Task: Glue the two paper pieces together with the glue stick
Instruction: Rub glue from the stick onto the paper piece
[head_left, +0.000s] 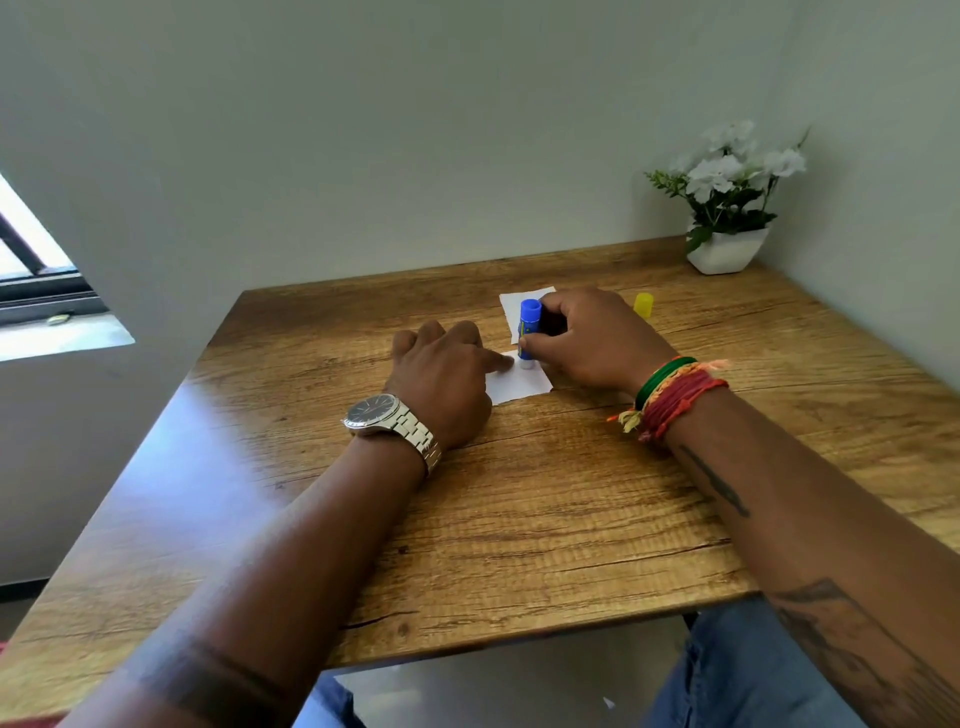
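Observation:
A small white paper piece (522, 385) lies on the wooden table (545, 519). My left hand (447, 374) rests on its left side, one finger pressing the paper flat. My right hand (587, 338) grips a blue glue stick (529, 328), held upright with its white tip down on the paper's far edge. A second white paper piece (511, 306) lies just beyond, partly hidden by the glue stick and my right hand. The stick's yellow cap (643, 304) stands on the table to the right of my right hand.
A white pot of white flowers (726, 244) stands in the far right corner against the wall. The table's near edge runs below my forearms. A window (36, 270) is at the far left.

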